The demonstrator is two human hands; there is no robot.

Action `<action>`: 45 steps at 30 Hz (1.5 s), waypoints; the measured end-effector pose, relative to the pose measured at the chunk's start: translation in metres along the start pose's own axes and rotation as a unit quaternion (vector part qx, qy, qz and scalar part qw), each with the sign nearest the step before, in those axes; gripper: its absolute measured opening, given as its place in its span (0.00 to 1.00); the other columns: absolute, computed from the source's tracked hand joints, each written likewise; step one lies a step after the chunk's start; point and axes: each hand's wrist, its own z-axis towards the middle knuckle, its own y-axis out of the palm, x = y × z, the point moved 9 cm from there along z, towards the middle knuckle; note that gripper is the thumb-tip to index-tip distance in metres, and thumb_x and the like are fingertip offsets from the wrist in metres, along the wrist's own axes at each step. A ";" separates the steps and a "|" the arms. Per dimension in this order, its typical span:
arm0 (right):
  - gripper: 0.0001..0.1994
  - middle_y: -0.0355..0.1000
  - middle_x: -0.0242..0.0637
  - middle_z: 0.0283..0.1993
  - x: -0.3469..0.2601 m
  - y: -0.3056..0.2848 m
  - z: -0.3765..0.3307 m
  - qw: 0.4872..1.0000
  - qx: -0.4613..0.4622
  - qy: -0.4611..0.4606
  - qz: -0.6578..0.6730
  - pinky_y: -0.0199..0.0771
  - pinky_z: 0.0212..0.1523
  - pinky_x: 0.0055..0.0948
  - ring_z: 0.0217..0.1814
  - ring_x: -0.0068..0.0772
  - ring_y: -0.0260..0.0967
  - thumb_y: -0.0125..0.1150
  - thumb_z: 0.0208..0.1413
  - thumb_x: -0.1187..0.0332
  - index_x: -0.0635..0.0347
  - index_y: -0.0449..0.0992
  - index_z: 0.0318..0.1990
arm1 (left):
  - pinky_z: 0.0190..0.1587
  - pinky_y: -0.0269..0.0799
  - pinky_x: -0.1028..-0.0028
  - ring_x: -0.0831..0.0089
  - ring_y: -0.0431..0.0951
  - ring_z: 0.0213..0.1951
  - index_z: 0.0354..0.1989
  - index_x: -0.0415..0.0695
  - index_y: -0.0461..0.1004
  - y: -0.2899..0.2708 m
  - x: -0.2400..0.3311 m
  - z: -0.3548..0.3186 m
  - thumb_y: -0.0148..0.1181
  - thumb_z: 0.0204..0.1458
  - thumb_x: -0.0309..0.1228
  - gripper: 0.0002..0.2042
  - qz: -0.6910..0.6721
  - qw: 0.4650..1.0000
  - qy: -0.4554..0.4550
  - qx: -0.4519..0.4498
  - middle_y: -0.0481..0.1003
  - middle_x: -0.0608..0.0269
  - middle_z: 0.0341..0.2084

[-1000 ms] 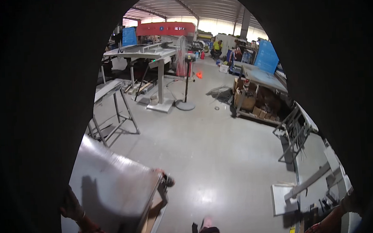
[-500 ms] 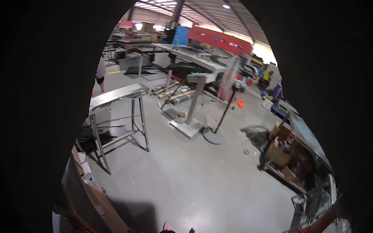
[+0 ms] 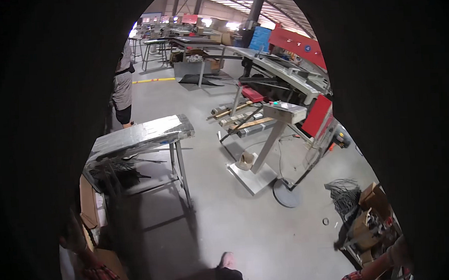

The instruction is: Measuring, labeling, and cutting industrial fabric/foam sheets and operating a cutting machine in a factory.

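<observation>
My left hand [image 3: 74,240] hangs at the dark left rim, beside an opened cardboard box [image 3: 88,203]. Its fingers are too dim to make out. At the lower right rim my right hand [image 3: 401,252] is near a bin of cardboard and scrap [image 3: 371,231]; its fingers are hidden by the edge of the picture. Red checked sleeves show on both forearms. No held thing can be seen in either hand. Ahead on the left stands a metal trestle [image 3: 180,167] carrying a long bench top wrapped in shiny film [image 3: 144,132].
A metal pedestal [image 3: 272,143] on a square base and a stand with a round grey base [image 3: 288,193] are ahead. Bundled dark strips [image 3: 343,197] lie right of them. Wooden bars [image 3: 249,121] rest below a long table [image 3: 271,68]. Another person [image 3: 123,92] stands far left.
My view has turned left and moved forward; the trestle and pedestal appear nearer. The other person shows more fully, and a foot of mine has come into view. Both hands stay at the rims.
</observation>
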 end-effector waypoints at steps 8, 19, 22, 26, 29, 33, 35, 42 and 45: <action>0.20 0.65 0.42 0.57 0.244 -0.169 -0.015 1.000 -0.001 0.004 0.010 0.57 0.62 0.39 0.63 0.46 0.56 0.59 0.52 0.60 0.57 0.71 0.51 | 0.68 0.30 0.60 0.54 0.43 0.65 0.62 0.33 0.47 -0.103 -0.079 0.027 0.65 0.40 0.26 0.41 0.084 0.979 0.094 0.159 0.48 0.48 0.63; 0.24 0.65 0.43 0.57 0.538 -0.334 -0.025 0.997 0.008 0.010 0.078 0.53 0.62 0.46 0.63 0.49 0.55 0.59 0.48 0.53 0.54 0.72 0.51 | 0.68 0.33 0.57 0.55 0.45 0.65 0.60 0.33 0.52 -0.174 -0.302 0.257 0.67 0.39 0.27 0.39 0.153 0.982 0.108 -0.030 0.51 0.49 0.62; 0.27 0.64 0.44 0.58 0.602 -0.376 -0.018 0.993 0.020 0.011 0.116 0.51 0.62 0.49 0.63 0.50 0.54 0.60 0.46 0.49 0.54 0.72 0.51 | 0.68 0.32 0.58 0.55 0.45 0.65 0.60 0.33 0.53 -0.258 -0.340 0.297 0.67 0.40 0.29 0.38 0.123 0.981 0.130 0.071 0.49 0.49 0.63; 0.32 0.64 0.45 0.58 0.686 -0.430 -0.016 0.985 0.029 0.012 0.169 0.49 0.62 0.54 0.63 0.51 0.54 0.60 0.42 0.43 0.53 0.72 0.51 | 0.68 0.30 0.59 0.54 0.43 0.65 0.60 0.32 0.52 -0.323 -0.419 0.365 0.64 0.41 0.27 0.37 0.101 0.989 0.098 0.038 0.47 0.46 0.63; 0.35 0.64 0.46 0.58 0.754 -0.468 -0.017 0.974 0.028 0.007 0.227 0.47 0.62 0.58 0.63 0.52 0.54 0.61 0.39 0.38 0.52 0.72 0.52 | 0.68 0.30 0.58 0.52 0.41 0.66 0.60 0.29 0.49 -0.413 -0.443 0.375 0.59 0.40 0.23 0.37 0.061 0.981 0.080 0.163 0.46 0.41 0.63; 0.37 0.63 0.46 0.58 0.846 -0.549 -0.020 0.948 0.101 0.034 0.299 0.49 0.61 0.56 0.61 0.52 0.56 0.63 0.38 0.40 0.60 0.71 0.51 | 0.68 0.31 0.57 0.52 0.43 0.65 0.61 0.30 0.49 -0.459 -0.483 0.440 0.61 0.39 0.21 0.38 0.111 0.970 0.147 0.158 0.47 0.44 0.63; 0.37 0.64 0.46 0.57 0.910 -0.569 -0.031 0.958 0.083 0.031 0.272 0.50 0.61 0.55 0.60 0.52 0.57 0.63 0.39 0.40 0.60 0.71 0.51 | 0.68 0.32 0.57 0.53 0.45 0.65 0.60 0.31 0.50 -0.498 -0.495 0.470 0.62 0.38 0.21 0.38 0.101 0.966 0.149 0.187 0.48 0.45 0.63; 0.35 0.64 0.46 0.56 1.122 -0.616 -0.081 0.966 0.092 0.024 0.241 0.51 0.60 0.55 0.59 0.51 0.58 0.62 0.39 0.41 0.60 0.71 0.50 | 0.68 0.33 0.58 0.54 0.43 0.66 0.62 0.34 0.49 -0.586 -0.556 0.643 0.62 0.40 0.23 0.38 0.123 0.984 0.109 0.064 0.48 0.46 0.63; 0.35 0.64 0.46 0.55 1.217 -0.624 -0.095 0.968 0.096 0.024 0.232 0.52 0.59 0.54 0.58 0.51 0.58 0.62 0.40 0.42 0.60 0.71 0.50 | 0.68 0.33 0.59 0.55 0.42 0.66 0.61 0.33 0.49 -0.656 -0.547 0.704 0.63 0.39 0.22 0.39 0.114 0.974 0.141 0.137 0.47 0.47 0.63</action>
